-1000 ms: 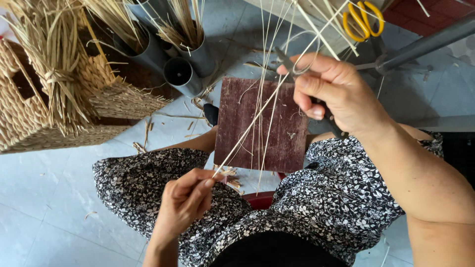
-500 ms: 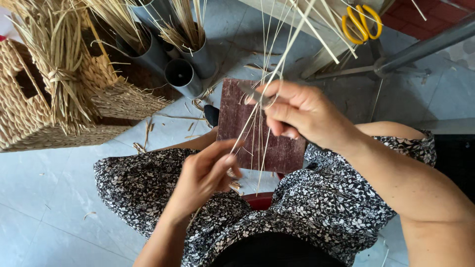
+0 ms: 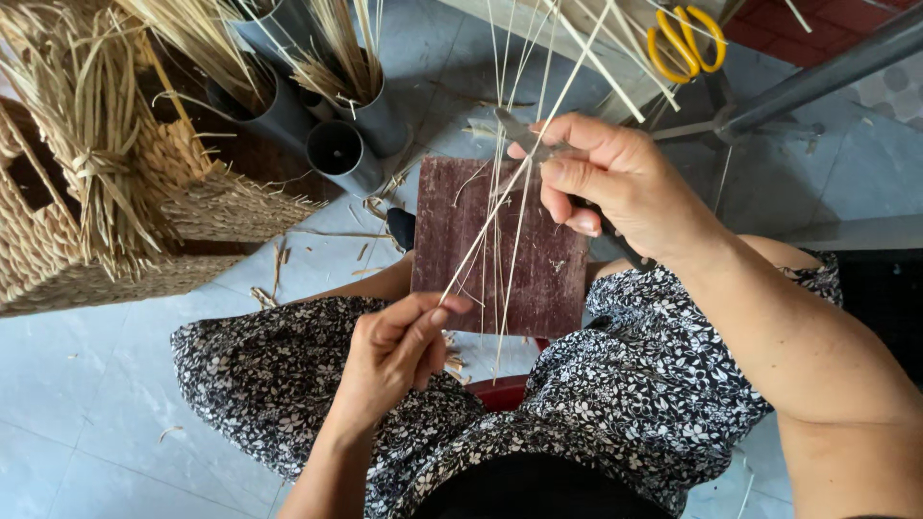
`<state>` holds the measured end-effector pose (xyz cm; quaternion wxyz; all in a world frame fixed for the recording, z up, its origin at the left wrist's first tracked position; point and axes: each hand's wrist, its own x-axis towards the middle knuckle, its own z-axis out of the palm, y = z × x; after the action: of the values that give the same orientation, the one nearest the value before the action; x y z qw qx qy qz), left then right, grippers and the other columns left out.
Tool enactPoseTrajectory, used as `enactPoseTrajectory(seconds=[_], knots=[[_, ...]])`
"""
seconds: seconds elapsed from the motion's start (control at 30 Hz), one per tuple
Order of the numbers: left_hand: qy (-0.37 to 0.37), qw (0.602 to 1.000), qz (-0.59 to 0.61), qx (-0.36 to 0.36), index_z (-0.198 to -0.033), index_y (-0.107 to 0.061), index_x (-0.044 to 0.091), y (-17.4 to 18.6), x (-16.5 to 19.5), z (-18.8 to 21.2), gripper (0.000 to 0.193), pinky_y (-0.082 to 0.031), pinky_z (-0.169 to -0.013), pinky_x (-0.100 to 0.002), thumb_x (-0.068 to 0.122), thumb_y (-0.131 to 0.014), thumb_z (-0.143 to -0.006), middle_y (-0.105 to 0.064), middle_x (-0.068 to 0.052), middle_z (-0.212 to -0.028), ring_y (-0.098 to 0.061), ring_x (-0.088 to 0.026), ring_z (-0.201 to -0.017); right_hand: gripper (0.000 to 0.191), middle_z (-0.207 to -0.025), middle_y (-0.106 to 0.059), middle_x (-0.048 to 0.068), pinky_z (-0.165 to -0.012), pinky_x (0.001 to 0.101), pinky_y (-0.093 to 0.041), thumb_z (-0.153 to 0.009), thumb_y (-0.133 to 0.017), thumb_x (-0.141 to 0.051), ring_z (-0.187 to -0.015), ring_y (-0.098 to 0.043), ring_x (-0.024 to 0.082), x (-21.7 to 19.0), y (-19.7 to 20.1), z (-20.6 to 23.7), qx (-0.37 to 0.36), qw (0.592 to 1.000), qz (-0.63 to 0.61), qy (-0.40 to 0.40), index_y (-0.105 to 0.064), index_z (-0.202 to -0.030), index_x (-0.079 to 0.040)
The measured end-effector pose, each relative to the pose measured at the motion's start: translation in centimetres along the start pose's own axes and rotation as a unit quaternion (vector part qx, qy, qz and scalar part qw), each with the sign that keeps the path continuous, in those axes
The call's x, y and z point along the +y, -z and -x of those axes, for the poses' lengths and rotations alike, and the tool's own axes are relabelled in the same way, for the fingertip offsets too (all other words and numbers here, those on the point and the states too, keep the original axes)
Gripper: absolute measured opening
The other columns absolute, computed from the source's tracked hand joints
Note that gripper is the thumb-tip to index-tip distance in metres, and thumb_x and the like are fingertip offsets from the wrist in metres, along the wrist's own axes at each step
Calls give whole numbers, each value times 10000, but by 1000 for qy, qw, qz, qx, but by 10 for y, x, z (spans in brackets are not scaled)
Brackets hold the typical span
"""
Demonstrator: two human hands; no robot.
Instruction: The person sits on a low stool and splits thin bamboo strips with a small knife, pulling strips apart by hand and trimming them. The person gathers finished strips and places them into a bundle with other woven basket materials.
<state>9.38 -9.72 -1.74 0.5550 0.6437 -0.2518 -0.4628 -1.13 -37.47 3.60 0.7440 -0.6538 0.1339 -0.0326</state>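
From the head camera, looking down, a person sits with a dark brown wooden board [image 3: 500, 250] resting on the lap, over a black dress with small white flowers [image 3: 615, 404].

The left hand [image 3: 399, 351] is at about 7 o'clock from the board. Its grip is nearly closed: the thumb and first finger pinch the low end of one thin pale straw [image 3: 490, 216]. The other fingers curl in.

The right hand [image 3: 615, 183] is at about 2 o'clock from the board, higher up in the picture. Its fingers are bent around a small metal blade or cutter [image 3: 524, 135], and they touch the bundle of straws [image 3: 510, 86] that runs up past the top edge. How tight that grip is cannot be seen, because the fingers hide it.

The pinched straw is long and thin. It runs from the left hand's grip up toward 1 o'clock, across the board, to the right hand. So its low end is in the left hand and its upper part lies under the right hand's fingers. The right hand is nearer to the blade; the left hand is nearer to the straw's end.

At 10 o'clock stands a woven straw basket [image 3: 106, 192] with a tied straw bunch. Grey tubes [image 3: 341, 154] holding straws stand at 11 o'clock on the pale floor [image 3: 87, 384]. Yellow-handled scissors [image 3: 683, 38] lie at 1 o'clock.
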Motion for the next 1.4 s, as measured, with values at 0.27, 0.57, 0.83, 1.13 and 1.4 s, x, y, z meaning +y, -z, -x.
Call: enactPoseTrajectory(seconds=[0.27, 0.57, 0.83, 1.13, 1.4], knots=[[6, 1000, 1, 5, -1136, -767, 55, 15, -15, 14, 261, -328, -319, -212, 149, -553, -1021, -576, 22, -504, -458, -26, -374, 237, -718, -570, 26, -489, 182, -360, -1082, -516, -95, -574, -430, 38, 1, 10, 0, 20, 999, -17, 22, -615, -1280, -11], [62, 998, 21, -1, -1136, -764, 30, 32, -27, 31, 267, -353, -383, -203, 131, -541, -1030, -546, 12, -532, -450, -33, -417, 262, -713, -566, 43, -494, 193, -357, -1078, -535, -111, -566, -433, 63, 1, 37, 8, 94, 994, -35, 33, -616, -1312, -26], [88, 996, -18, -6, -1129, -770, 29, 47, -43, 34, 267, -352, -371, -211, 131, -550, -1015, -558, 3, -526, -451, -39, -406, 258, -723, -551, 47, -507, 217, -368, -1088, -553, -101, -572, -422, 76, 14, 69, 15, 138, 986, -65, 60, -623, -1323, -22], [130, 989, -31, 64, -1164, -752, 33, 64, -63, 38, 300, -355, -343, -226, 141, -526, -999, -644, -28, -558, -495, -67, -391, 157, -751, -580, 54, -551, 232, -383, -1142, -556, -41, -612, -460, 92, 15, 147, 48, 272, 959, 20, 78, -655, -1264, -30], [16, 988, -39, 146, -1141, -779, 20, 44, -65, 14, 235, -408, -526, -235, 123, -614, -1010, -618, -51, -759, -519, -87, -624, 362, -787, -664, 53, -498, 217, -456, -1034, -553, -58, -575, -552, 56, 30, 168, 64, 358, 850, 384, -47, -621, -1388, -80]])
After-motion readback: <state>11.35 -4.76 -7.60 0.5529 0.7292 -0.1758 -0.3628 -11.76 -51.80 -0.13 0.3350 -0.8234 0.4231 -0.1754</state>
